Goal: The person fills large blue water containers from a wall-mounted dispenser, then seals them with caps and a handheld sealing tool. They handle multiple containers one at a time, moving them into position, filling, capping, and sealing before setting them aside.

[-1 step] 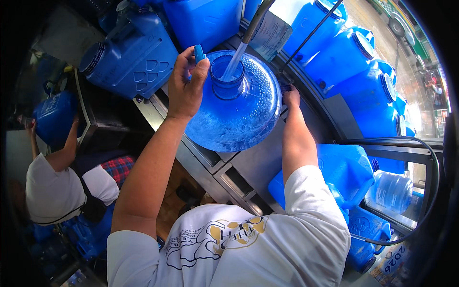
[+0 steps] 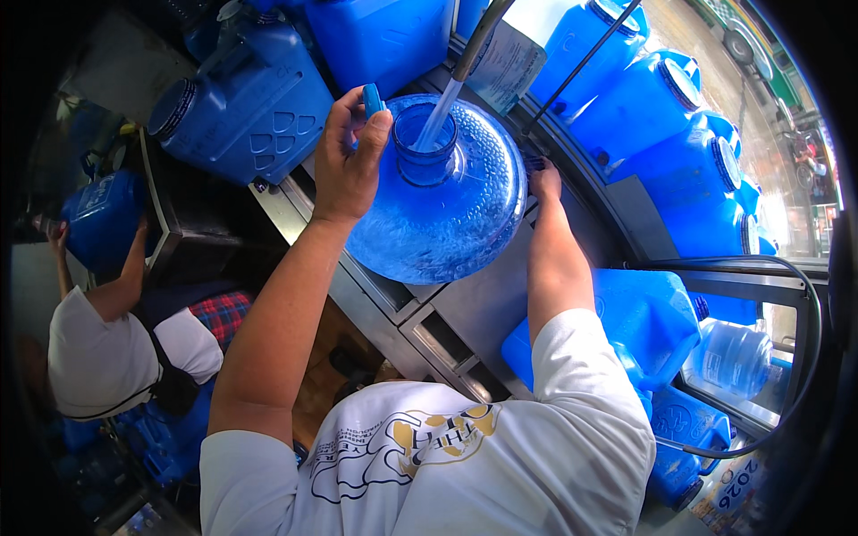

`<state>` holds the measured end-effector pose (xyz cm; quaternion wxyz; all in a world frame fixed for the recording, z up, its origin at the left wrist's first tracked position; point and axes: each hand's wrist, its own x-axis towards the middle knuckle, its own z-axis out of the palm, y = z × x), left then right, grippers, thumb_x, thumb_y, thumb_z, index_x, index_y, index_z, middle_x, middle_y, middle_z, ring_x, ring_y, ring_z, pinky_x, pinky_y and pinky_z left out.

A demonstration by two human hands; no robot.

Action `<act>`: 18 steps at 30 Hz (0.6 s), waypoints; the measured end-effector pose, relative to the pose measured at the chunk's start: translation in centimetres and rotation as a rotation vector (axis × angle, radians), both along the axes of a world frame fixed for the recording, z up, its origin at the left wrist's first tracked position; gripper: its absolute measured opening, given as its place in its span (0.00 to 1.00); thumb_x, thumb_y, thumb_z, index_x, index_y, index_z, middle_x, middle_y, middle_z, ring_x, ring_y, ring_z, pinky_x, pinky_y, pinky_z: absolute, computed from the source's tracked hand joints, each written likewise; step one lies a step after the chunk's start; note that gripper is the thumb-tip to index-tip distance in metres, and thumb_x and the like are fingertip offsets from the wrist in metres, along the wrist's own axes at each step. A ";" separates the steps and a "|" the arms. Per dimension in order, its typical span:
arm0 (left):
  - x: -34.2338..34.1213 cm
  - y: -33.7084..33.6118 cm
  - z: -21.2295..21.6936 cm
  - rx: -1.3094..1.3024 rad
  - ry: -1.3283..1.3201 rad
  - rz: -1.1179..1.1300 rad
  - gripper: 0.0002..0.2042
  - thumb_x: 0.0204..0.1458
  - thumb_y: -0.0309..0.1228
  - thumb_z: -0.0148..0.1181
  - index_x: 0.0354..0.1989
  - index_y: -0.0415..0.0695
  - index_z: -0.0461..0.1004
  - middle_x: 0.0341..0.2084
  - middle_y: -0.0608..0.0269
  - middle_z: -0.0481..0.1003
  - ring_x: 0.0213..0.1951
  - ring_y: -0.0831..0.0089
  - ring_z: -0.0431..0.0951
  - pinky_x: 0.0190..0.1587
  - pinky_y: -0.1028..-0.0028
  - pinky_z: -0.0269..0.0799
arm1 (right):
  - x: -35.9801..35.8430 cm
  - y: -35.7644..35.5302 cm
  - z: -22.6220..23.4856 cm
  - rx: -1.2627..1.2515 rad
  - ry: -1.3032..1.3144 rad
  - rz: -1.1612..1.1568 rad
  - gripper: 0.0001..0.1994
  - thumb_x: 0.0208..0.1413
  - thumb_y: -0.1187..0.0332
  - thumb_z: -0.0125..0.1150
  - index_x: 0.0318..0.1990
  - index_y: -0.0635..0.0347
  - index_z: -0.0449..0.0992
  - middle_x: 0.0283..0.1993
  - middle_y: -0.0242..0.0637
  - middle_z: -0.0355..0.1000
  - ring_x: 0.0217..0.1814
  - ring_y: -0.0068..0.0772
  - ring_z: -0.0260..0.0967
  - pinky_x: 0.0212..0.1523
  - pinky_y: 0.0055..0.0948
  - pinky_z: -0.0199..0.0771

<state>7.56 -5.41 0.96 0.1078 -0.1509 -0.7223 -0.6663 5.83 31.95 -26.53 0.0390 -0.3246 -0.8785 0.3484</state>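
A large round blue water bottle stands upright on the metal counter, its open neck facing up. Water streams into the neck from a metal spout, and bubbles cling inside the shoulder. Left of the neck, my left hand pinches a small light-blue cap between thumb and fingers. On the bottle's far right side, my right hand curls around something small and dark beside the window frame. Its fingertips are partly hidden, so I cannot make out what they grip.
Blue jerrycans crowd the back left, and others line the window ledge. Another container lies by my right elbow, near a black hose. At left, another person holds a blue container. The metal counter has slots.
The water surface and bubbles inside the bottle look slightly different. Both my hands, the cap and the bottle stay where they were.
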 end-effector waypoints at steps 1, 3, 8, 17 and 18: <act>0.0 0.0 0.0 -0.003 -0.003 0.002 0.27 0.59 0.53 0.59 0.54 0.42 0.70 0.37 0.67 0.72 0.39 0.79 0.70 0.45 0.75 0.67 | 0.0 -0.1 0.1 -0.002 -0.005 -0.008 0.27 0.50 0.67 0.57 0.61 0.53 0.74 0.55 0.52 0.76 0.60 0.49 0.73 0.59 0.39 0.71; -0.1 -0.1 0.1 -0.017 0.003 0.006 0.27 0.59 0.53 0.60 0.54 0.42 0.70 0.36 0.67 0.72 0.39 0.79 0.70 0.44 0.75 0.67 | -0.1 -0.4 0.4 0.012 -0.017 -0.024 0.21 0.55 0.67 0.56 0.57 0.48 0.77 0.56 0.45 0.76 0.62 0.47 0.72 0.59 0.40 0.71; -0.4 0.2 0.3 -0.004 0.028 -0.012 0.26 0.59 0.52 0.60 0.55 0.42 0.70 0.36 0.67 0.72 0.39 0.79 0.70 0.44 0.75 0.67 | -0.6 -0.5 1.2 0.031 -0.028 0.001 0.17 0.57 0.67 0.55 0.54 0.45 0.79 0.56 0.41 0.77 0.62 0.46 0.71 0.59 0.40 0.70; -0.2 0.2 0.4 -0.027 0.037 -0.005 0.26 0.60 0.51 0.59 0.55 0.42 0.70 0.37 0.67 0.72 0.38 0.79 0.71 0.43 0.75 0.68 | -0.8 -0.2 0.4 0.034 0.005 0.012 0.18 0.56 0.67 0.55 0.55 0.47 0.79 0.55 0.42 0.77 0.61 0.46 0.72 0.59 0.39 0.70; -0.3 0.2 0.4 -0.024 0.031 -0.003 0.26 0.60 0.52 0.59 0.55 0.42 0.70 0.37 0.67 0.72 0.38 0.79 0.71 0.43 0.75 0.68 | -0.8 -0.1 0.3 0.033 0.002 0.004 0.18 0.56 0.67 0.55 0.55 0.47 0.79 0.56 0.42 0.77 0.61 0.46 0.72 0.59 0.40 0.70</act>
